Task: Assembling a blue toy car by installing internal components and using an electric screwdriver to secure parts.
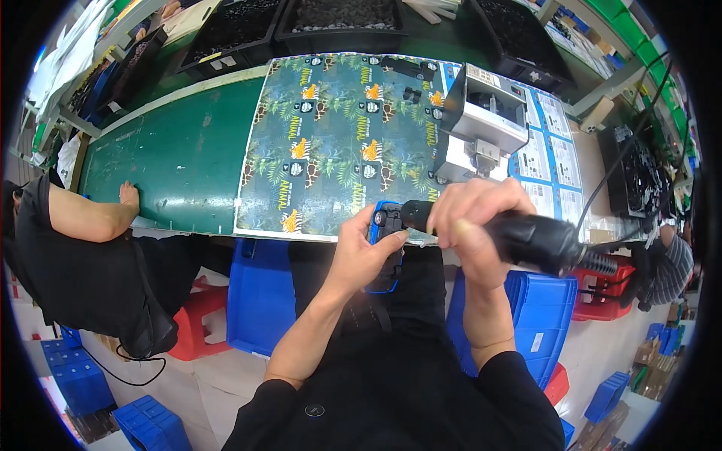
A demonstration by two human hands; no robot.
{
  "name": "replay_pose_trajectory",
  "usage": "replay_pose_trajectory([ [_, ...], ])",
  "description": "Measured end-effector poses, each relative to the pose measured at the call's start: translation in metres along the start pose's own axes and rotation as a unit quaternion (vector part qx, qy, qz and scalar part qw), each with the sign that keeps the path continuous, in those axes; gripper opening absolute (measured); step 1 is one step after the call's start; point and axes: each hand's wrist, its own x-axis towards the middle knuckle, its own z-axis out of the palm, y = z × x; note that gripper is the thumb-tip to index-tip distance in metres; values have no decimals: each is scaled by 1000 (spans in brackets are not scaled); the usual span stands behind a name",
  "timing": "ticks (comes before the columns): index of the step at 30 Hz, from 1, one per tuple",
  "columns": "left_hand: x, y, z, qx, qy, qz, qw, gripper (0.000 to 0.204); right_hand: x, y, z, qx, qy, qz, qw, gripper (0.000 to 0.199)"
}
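My left hand (363, 252) grips a small blue and black plastic part (385, 225) at the near edge of the bench. My right hand (472, 225) is wrapped around a black electric screwdriver (538, 240), whose tip end rests against the top of that part. A black cable runs from the tool's rear off to the right. Both hands sit just below a large printed sheet (338, 135) with a leaf and animal pattern.
A grey box-shaped machine (485, 113) stands on the bench at right. Black trays (241, 30) of small parts line the far side. A person in black (83, 248) leans on the green belt (173, 150) at left. Blue bins (259, 297) and red stools sit below.
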Motion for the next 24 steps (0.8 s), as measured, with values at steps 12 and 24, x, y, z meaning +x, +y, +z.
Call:
replay_pose_trajectory([
  [12,-2,-1,16,33,-2,-36,999,22,-15,2,-20,-28,-32,-45,998,24],
  [24,-5,-7,23,-8,1,-41,999,21,-20,-4,-34,-49,-23,9,998,26],
])
